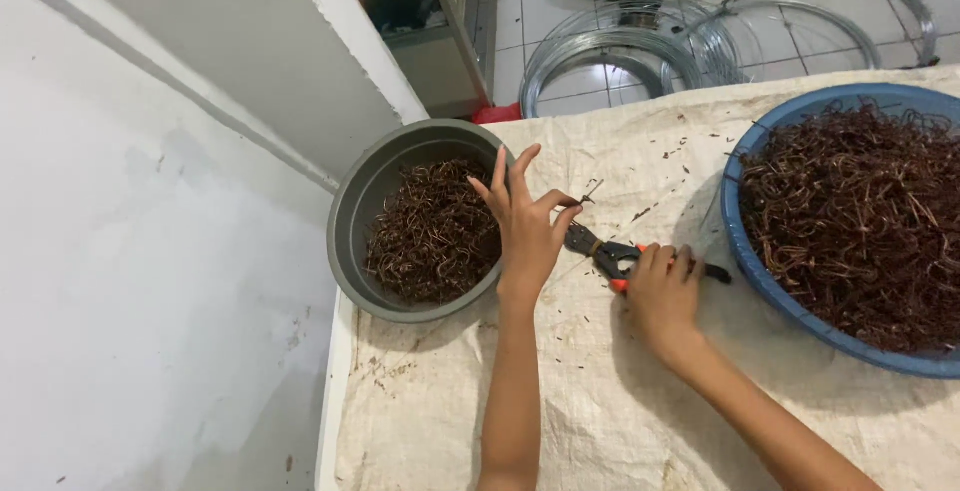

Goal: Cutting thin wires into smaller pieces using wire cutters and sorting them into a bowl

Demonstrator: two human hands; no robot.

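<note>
My left hand (pixel 527 221) pinches a short brown wire piece (pixel 590 191) between thumb and forefinger, other fingers spread, right beside the grey bowl (pixel 352 213). My right hand (pixel 662 289) grips the orange handles of black pliers (pixel 600 249), whose jaws point toward my left hand's thumb. The grey bowl holds a heap of brown bent wire pieces (pixel 435 231). A large blue basin (pixel 745 251) at the right is full of the same brown wire pieces (pixel 860 216).
Everything rests on a cream woven sack cloth (pixel 600 401) strewn with small wire bits. Coils of silver wire (pixel 640 46) lie on the white tiled floor beyond. A white wall fills the left, with a white cabinet (pixel 330 41) above it.
</note>
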